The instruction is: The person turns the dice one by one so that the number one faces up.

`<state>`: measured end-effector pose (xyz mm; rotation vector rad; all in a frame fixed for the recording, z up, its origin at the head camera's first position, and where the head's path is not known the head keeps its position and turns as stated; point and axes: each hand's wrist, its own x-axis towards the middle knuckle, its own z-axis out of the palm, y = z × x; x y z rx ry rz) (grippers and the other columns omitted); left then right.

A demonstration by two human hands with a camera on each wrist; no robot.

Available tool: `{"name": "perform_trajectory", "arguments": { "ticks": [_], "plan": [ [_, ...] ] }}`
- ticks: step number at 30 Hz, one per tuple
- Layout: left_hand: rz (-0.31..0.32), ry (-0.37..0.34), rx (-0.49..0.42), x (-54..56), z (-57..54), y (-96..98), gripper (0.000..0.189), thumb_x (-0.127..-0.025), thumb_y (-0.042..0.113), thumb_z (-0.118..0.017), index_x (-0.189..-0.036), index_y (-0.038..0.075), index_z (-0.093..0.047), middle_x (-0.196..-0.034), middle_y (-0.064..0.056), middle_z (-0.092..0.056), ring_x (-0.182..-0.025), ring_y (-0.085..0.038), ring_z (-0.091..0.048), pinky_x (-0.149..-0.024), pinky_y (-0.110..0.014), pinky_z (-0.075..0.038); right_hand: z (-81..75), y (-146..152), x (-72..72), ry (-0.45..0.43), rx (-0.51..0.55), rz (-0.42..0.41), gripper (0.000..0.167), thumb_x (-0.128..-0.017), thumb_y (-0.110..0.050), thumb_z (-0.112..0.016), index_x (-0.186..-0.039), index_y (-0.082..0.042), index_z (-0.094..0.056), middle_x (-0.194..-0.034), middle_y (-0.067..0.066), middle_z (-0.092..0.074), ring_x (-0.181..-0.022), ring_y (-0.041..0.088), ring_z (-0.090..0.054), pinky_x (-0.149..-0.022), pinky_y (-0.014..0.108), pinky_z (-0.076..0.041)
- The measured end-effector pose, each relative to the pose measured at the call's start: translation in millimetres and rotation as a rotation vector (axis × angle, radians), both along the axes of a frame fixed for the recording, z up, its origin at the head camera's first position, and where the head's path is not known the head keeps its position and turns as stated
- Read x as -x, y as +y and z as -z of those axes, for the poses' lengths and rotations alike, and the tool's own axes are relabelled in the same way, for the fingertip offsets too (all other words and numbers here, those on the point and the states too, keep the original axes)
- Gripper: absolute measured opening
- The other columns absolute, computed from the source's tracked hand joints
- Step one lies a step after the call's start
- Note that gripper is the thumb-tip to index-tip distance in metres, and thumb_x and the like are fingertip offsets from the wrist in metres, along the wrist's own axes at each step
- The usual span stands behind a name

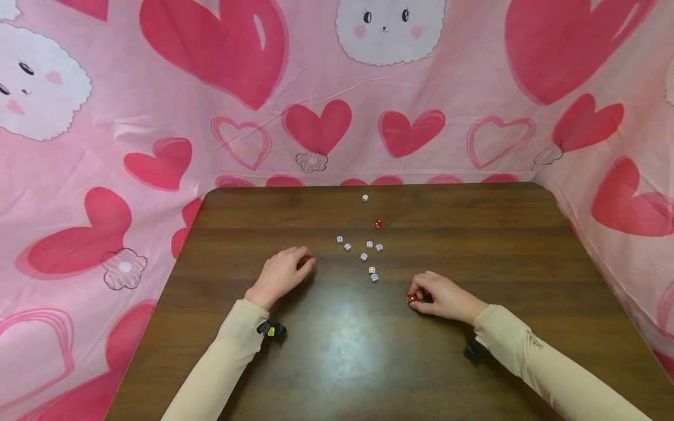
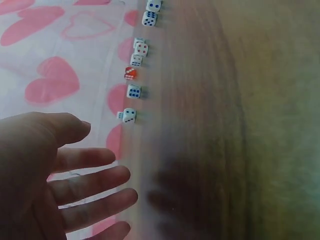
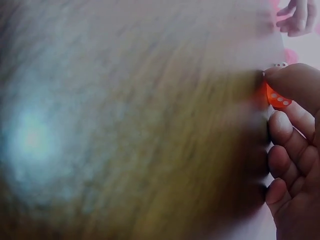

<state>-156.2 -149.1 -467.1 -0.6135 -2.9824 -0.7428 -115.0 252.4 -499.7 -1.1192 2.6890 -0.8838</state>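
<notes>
Between thumb and index finger my right hand [image 1: 444,297] pinches a red die [image 1: 411,299] at the table's surface. The right wrist view shows the same red die [image 3: 278,99] with white pips, partly covered by the thumb. My left hand [image 1: 281,275] hovers over or rests on the table to the left, holding nothing; in the left wrist view its fingers [image 2: 95,185] are spread and relaxed. Between the hands lie several white dice, among them a white die [image 1: 364,257] in the middle and a white die [image 1: 374,278] nearer me. Another red die [image 1: 378,224] lies farther back.
The brown wooden table [image 1: 316,362] has its far edge against a pink heart-printed cloth [image 1: 363,88], which also hangs at both sides. One white die [image 1: 365,198] lies close to that far edge. Each wrist carries a small black device.
</notes>
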Motion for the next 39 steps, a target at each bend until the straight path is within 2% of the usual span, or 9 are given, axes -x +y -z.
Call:
{"name": "perform_trajectory", "arguments": {
  "ticks": [7,13,20,24,29,35,39],
  "plan": [
    [0.044,-0.072,-0.057,28.1,-0.3,13.7,0.017,-0.101,0.024,-0.069,-0.113,0.014,-0.074,-0.104,-0.002,-0.074,-0.090,-0.018,-0.068,-0.083,-0.044,-0.057,-1.2,6,0.6,0.016,0.011,-0.001,0.024,-0.088,-0.016,-0.083,-0.093,-0.023,-0.061,-0.084,-0.014,-0.051,-0.081,0.003,-0.046,-0.071,0.024,-0.042],
    [0.095,-0.123,-0.092,52.5,-1.6,27.0,0.017,-0.101,0.019,-0.069,-0.114,0.010,-0.073,-0.104,-0.005,-0.073,-0.090,-0.019,-0.066,-0.086,-0.042,-0.056,0.3,6,1.8,0.023,0.018,-0.010,0.024,-0.088,-0.016,-0.083,-0.092,-0.024,-0.060,-0.082,-0.014,-0.051,-0.081,0.003,-0.045,-0.071,0.024,-0.041],
    [0.094,-0.185,-0.136,74.8,1.7,39.7,0.019,-0.101,0.021,-0.069,-0.115,0.009,-0.072,-0.106,-0.006,-0.074,-0.094,-0.020,-0.067,-0.091,-0.041,-0.056,2.4,3,1.4,0.011,0.027,-0.023,0.023,-0.090,-0.019,-0.083,-0.092,-0.024,-0.061,-0.081,-0.013,-0.050,-0.079,0.002,-0.043,-0.070,0.023,-0.040],
    [0.085,-0.190,-0.116,81.6,3.1,45.5,0.019,-0.099,0.025,-0.072,-0.112,0.011,-0.072,-0.100,-0.003,-0.074,-0.090,-0.019,-0.067,-0.085,-0.041,-0.055,2.8,1,0.5,0.000,0.023,-0.017,0.023,-0.091,-0.020,-0.082,-0.092,-0.025,-0.060,-0.081,-0.014,-0.050,-0.079,0.002,-0.043,-0.070,0.023,-0.040],
    [0.078,-0.206,-0.092,84.5,9.2,49.5,0.020,-0.099,0.029,-0.073,-0.109,0.012,-0.073,-0.093,-0.001,-0.071,-0.082,-0.017,-0.063,-0.077,-0.038,-0.052,3.6,-2,-0.8,-0.006,0.018,-0.009,0.023,-0.091,-0.021,-0.082,-0.092,-0.024,-0.060,-0.081,-0.012,-0.051,-0.079,0.003,-0.044,-0.070,0.023,-0.040],
    [0.085,-0.219,-0.103,86.2,14.9,51.3,0.016,-0.098,0.026,-0.075,-0.106,0.012,-0.074,-0.092,-0.001,-0.069,-0.084,-0.017,-0.062,-0.079,-0.037,-0.051,3.1,-2,-0.9,-0.013,0.012,0.001,0.022,-0.091,-0.021,-0.082,-0.092,-0.024,-0.060,-0.081,-0.012,-0.050,-0.078,0.003,-0.044,-0.070,0.023,-0.039],
    [0.116,-0.208,-0.106,86.6,14.7,52.8,0.014,-0.095,0.022,-0.078,-0.103,0.012,-0.073,-0.091,-0.001,-0.067,-0.086,-0.018,-0.060,-0.080,-0.037,-0.050,1.6,-2,-0.2,-0.003,0.011,0.008,0.023,-0.090,-0.020,-0.082,-0.092,-0.024,-0.060,-0.081,-0.012,-0.050,-0.077,0.003,-0.043,-0.068,0.023,-0.040]
  ]
}}
